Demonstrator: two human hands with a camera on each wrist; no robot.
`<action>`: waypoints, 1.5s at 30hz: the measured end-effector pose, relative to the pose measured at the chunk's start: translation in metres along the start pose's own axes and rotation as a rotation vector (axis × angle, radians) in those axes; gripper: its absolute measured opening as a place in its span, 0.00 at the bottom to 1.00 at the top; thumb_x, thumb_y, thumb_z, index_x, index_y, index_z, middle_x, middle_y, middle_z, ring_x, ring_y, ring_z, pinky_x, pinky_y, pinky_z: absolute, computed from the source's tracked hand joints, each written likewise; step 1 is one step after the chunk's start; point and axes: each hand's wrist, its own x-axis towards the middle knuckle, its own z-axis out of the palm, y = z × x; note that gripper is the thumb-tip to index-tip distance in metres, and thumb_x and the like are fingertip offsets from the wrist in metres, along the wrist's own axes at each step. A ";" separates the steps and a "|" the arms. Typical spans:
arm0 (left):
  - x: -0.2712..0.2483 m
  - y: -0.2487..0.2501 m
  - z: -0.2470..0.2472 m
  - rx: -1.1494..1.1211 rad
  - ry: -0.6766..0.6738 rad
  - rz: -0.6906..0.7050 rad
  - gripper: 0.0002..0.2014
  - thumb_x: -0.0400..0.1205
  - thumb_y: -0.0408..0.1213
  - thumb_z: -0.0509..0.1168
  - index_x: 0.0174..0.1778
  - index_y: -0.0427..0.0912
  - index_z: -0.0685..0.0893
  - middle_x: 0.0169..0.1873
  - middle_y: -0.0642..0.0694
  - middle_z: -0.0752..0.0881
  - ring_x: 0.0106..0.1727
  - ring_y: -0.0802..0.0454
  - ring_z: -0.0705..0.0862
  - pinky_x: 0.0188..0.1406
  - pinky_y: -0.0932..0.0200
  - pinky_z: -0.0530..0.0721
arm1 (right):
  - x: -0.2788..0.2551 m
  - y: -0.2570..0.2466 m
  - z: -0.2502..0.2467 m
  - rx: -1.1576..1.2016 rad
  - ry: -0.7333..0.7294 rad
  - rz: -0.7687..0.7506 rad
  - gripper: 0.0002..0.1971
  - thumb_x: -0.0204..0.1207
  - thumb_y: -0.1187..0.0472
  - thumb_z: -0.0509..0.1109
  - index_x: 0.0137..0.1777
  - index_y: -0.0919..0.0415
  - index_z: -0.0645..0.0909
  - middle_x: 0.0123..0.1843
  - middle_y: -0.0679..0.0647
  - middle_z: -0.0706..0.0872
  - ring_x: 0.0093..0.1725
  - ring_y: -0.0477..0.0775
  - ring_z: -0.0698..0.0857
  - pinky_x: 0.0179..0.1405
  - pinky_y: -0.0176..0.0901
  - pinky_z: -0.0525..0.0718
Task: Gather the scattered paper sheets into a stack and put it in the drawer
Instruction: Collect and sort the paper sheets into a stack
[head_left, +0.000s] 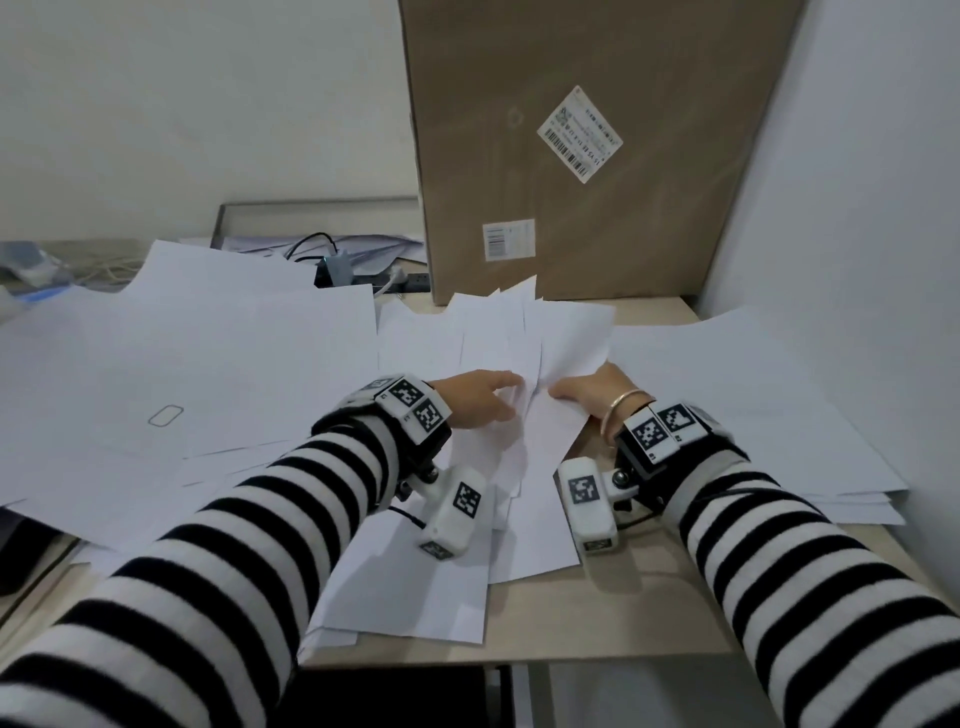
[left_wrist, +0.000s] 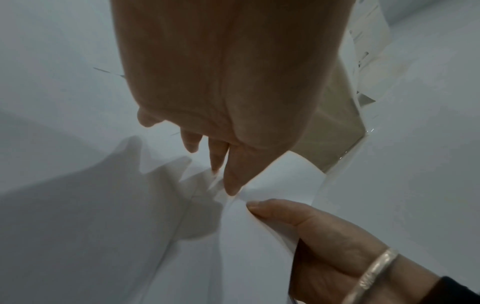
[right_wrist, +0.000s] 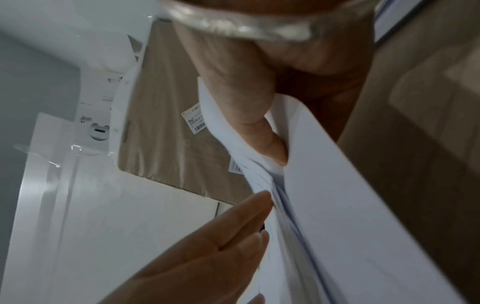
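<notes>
Many white paper sheets (head_left: 197, 353) lie scattered over the desk (head_left: 649, 603), and the large ones on the left side overlap each other. Behind them, near the wall, a black power strip (head_left: 374, 280) rests with a charger plugged in it. In the middle, the left hand (head_left: 478, 400) reaches forward with its fingers (left_wrist: 231, 176) nearly straight, and the tips touch the edge of a small bundle of sheets (head_left: 540, 358). Just beside it the right hand (head_left: 592, 395) grips this bundle: in the right wrist view the thumb (right_wrist: 249, 115) presses on one side and the sheets fold around it. The bundle is lifted at its far end and fans out in front of a tall cardboard box (head_left: 587, 150). On the right, more sheets (head_left: 753, 395) lie flat on the desk beside the wall. No view shows the drawer.
</notes>
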 end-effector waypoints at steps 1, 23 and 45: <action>-0.001 0.000 0.000 0.007 0.001 -0.006 0.28 0.86 0.37 0.59 0.83 0.49 0.61 0.82 0.49 0.61 0.80 0.49 0.66 0.77 0.55 0.66 | -0.001 -0.001 0.000 0.007 -0.024 0.021 0.16 0.71 0.63 0.74 0.57 0.68 0.82 0.53 0.62 0.87 0.54 0.64 0.86 0.58 0.52 0.84; 0.002 -0.003 -0.014 0.147 -0.054 -0.019 0.38 0.86 0.32 0.55 0.83 0.57 0.39 0.85 0.52 0.45 0.85 0.49 0.44 0.83 0.45 0.45 | 0.005 -0.014 0.024 0.078 -0.093 -0.148 0.12 0.76 0.67 0.69 0.58 0.71 0.83 0.55 0.65 0.88 0.55 0.64 0.87 0.55 0.53 0.84; -0.015 -0.038 0.000 0.401 -0.047 -0.260 0.58 0.73 0.59 0.71 0.82 0.55 0.30 0.84 0.46 0.35 0.84 0.34 0.45 0.80 0.33 0.52 | -0.027 -0.001 -0.038 0.101 0.188 -0.184 0.13 0.77 0.62 0.70 0.57 0.70 0.82 0.51 0.62 0.87 0.50 0.62 0.86 0.51 0.44 0.81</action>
